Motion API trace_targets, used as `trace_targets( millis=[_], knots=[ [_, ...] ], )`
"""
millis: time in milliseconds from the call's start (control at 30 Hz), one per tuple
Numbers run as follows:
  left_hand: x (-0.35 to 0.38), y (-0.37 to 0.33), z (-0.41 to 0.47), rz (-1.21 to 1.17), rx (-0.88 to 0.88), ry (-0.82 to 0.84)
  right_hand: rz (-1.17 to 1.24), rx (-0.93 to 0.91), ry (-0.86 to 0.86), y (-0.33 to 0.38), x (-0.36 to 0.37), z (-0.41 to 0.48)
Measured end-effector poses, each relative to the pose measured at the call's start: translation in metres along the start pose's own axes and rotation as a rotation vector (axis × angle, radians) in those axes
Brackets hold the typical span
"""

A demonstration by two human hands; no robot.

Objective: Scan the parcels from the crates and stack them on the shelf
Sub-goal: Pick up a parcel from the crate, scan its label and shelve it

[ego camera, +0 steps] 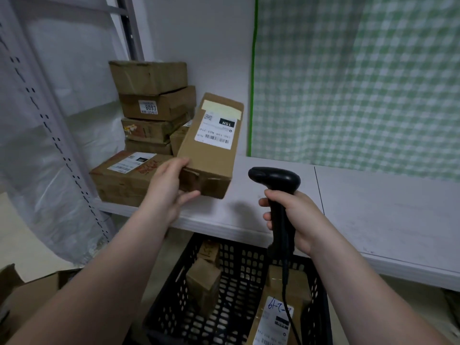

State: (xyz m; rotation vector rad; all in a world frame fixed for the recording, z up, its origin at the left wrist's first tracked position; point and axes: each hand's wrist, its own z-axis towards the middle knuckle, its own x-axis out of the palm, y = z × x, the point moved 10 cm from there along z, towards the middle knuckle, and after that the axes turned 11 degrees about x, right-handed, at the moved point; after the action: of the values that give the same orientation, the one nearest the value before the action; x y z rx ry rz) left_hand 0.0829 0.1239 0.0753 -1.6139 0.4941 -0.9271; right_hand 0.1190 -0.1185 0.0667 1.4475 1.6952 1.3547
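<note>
A left hand [171, 188] grips the near end of a parcel [211, 145], tilted over the shelf [373, 207] just beside an uneven stack of boxes [154, 108]. The right hand [296, 217] is wrapped round the scanner [275, 179] handle. Held by one end only, the parcel could slip or knock the stack.

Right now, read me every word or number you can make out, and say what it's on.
"8093": white label on the second box down the stack on the shelf.
"1SH": upside down on the label of the held parcel in the left hand.
"2-19", handwritten, probably: label of the crate parcel in the black crate.
The scanner in the right hand: no text visible.
Barcodes and fine print: too blurred to read.
</note>
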Motion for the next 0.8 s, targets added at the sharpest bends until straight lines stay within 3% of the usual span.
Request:
trace_targets(
  millis=[233, 600, 800],
  knots=[
    [0.008, -0.054, 0.08, -0.104, -0.026, -0.138, -0.07, -0.024, 0.014, 0.038, 0.025, 0.041],
    [0.022, -0.051, 0.172, -0.055, -0.031, -0.166, -0.172, -0.019, -0.014, 0.058, 0.042, 0.12],
    [0.013, -0.044, 0.188, -0.071, 0.036, -0.271, -0.176, 0.0, -0.017, 0.051, 0.042, 0.139]
  ],
)
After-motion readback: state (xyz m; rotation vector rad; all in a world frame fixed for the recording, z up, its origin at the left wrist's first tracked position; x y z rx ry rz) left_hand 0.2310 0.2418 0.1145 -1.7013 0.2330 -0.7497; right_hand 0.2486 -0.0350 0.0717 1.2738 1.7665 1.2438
